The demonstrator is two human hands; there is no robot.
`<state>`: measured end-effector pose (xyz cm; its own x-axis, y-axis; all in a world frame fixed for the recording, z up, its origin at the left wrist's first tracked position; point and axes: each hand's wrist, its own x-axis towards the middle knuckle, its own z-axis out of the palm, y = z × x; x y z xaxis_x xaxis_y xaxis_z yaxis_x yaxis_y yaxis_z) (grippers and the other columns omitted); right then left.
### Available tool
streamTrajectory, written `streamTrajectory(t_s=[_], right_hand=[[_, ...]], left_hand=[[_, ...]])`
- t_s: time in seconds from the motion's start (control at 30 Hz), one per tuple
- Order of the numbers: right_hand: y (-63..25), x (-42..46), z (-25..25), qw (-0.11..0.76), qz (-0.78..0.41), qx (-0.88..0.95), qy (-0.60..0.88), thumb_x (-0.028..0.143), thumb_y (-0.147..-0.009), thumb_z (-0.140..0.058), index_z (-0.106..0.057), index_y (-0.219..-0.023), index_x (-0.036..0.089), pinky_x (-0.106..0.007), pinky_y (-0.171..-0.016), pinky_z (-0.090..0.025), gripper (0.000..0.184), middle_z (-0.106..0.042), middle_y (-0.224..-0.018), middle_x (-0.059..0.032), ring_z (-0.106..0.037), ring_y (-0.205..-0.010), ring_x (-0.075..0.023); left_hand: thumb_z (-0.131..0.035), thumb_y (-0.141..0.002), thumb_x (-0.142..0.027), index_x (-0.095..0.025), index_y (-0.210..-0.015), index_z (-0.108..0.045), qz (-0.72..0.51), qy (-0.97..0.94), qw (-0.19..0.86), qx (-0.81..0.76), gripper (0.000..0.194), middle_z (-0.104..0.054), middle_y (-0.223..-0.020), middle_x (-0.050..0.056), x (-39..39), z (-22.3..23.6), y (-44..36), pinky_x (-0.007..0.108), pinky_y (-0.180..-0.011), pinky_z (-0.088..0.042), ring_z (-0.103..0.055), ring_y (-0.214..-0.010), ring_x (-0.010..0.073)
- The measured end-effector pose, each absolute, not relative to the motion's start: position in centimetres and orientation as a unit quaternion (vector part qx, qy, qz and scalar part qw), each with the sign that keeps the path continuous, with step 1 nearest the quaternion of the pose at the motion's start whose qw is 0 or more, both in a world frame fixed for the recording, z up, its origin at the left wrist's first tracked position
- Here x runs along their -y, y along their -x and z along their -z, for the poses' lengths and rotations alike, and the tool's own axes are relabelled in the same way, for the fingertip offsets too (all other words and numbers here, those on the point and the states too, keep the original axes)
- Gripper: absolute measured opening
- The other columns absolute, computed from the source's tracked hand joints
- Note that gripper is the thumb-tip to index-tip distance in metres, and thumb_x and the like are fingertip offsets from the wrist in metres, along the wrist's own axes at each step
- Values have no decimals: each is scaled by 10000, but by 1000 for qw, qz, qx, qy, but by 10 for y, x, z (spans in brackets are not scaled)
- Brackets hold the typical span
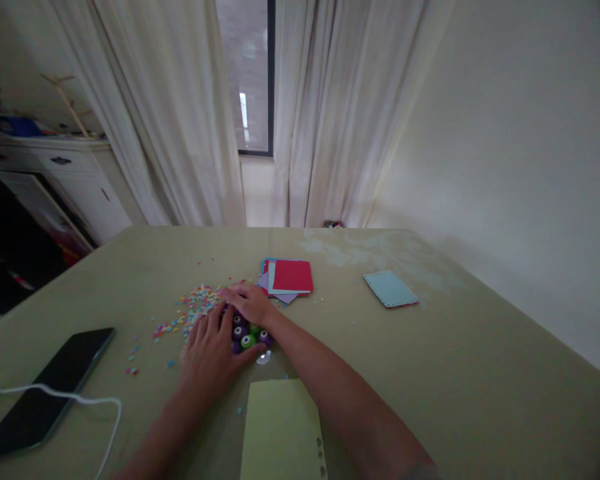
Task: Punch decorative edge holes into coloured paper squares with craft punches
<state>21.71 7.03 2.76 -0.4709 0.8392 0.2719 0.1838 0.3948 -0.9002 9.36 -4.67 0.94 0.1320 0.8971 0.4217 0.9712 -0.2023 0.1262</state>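
Note:
My left hand (pixel 211 353) lies flat on the table with fingers stretched out, its thumb against a cluster of small purple and green paper punches (pixel 247 333). My right hand (pixel 250 301) reaches across just beyond that cluster, fingers extended and resting over the punches' far side beside a scatter of tiny coloured paper bits (pixel 190 313). Neither hand visibly grips anything. A pale yellow sheet (pixel 280 430) with punched holes along one edge lies right in front of me, between my forearms.
A stack of coloured paper, red on top (pixel 291 277), lies past my hands. A light blue sheet (pixel 390 289) sits to the right. A dark phone (pixel 50 387) with a white cable (pixel 80 400) lies at left. Curtains and a white cabinet (pixel 75 180) stand behind the table.

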Motion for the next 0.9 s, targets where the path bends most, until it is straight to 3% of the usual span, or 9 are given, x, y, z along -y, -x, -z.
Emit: streamTrajectory(t_s=[0.13, 0.23, 0.3, 0.4, 0.57, 0.8, 0.9], right_hand=[[-249, -63, -34, 447, -423, 695, 372, 693, -1117, -352, -816, -1121, 187, -367, -984, -549, 687, -813, -1138, -112, -722, -1074, -248], [-299, -32, -37, 466, -411, 680, 389, 714, -1076, -473, -815, -1116, 198, -404, -1015, -543, 620, -815, -1125, -113, -722, -1081, -270], [-336, 0, -36, 460, -404, 684, 397, 638, -1059, -594, -810, -1137, 215, -416, -1062, -523, 481, -815, -1175, -105, -722, -1141, -275], [-384, 52, -33, 403, -344, 736, 422, 510, -1079, -630, -764, -1268, 240, -449, -1126, -492, 356, -770, -1319, -119, -691, -1253, -273], [-414, 111, -33, 296, -250, 830, 400, 521, -1029, -716, -703, -1379, 240, -470, -1141, -491, 448, -708, -1436, -153, -643, -1321, -297], [-391, 122, -25, 177, -187, 929, 267, 657, -1045, -629, -668, -1438, 258, -470, -1175, -450, 561, -694, -1511, -110, -646, -1332, -314], [-392, 119, -23, 167, -191, 908, 333, 459, -1112, -589, -610, -1523, 252, -474, -1231, -411, 460, -620, -1605, -119, -587, -1438, -303]], left_hand=[[-635, -903, -739, -75, -1569, -532, 224, 754, 98, 610, 946, -552, -1626, 241, 52, -9, -91, 595, -1257, -351, -530, -1465, 439], [-617, -925, -739, -106, -1610, -503, 230, 769, 108, 586, 940, -530, -1656, 228, 55, -12, -101, 607, -1300, -273, -503, -1510, 423], [-626, -937, -711, -125, -1624, -500, 213, 789, 108, 567, 911, -508, -1677, 222, 52, -15, -111, 618, -1309, -255, -481, -1539, 417], [-622, -964, -648, -154, -1604, -546, 188, 802, 97, 558, 813, -517, -1671, 219, 41, -19, -122, 630, -1284, -311, -477, -1551, 415], [-563, -1008, -546, -179, -1463, -685, 181, 805, 80, 560, 597, -648, -1550, 201, 14, -23, -115, 612, -1222, -409, -541, -1498, 406], [-603, -1004, -491, -233, -1430, -704, 176, 821, 94, 534, 508, -549, -1661, 140, 26, -29, -104, 596, -1307, -298, -499, -1531, 380], [-546, -1054, -376, -224, -1313, -759, 201, 823, 114, 518, 368, -632, -1573, 145, 47, -21, -104, 582, -1268, -371, -559, -1471, 371]])
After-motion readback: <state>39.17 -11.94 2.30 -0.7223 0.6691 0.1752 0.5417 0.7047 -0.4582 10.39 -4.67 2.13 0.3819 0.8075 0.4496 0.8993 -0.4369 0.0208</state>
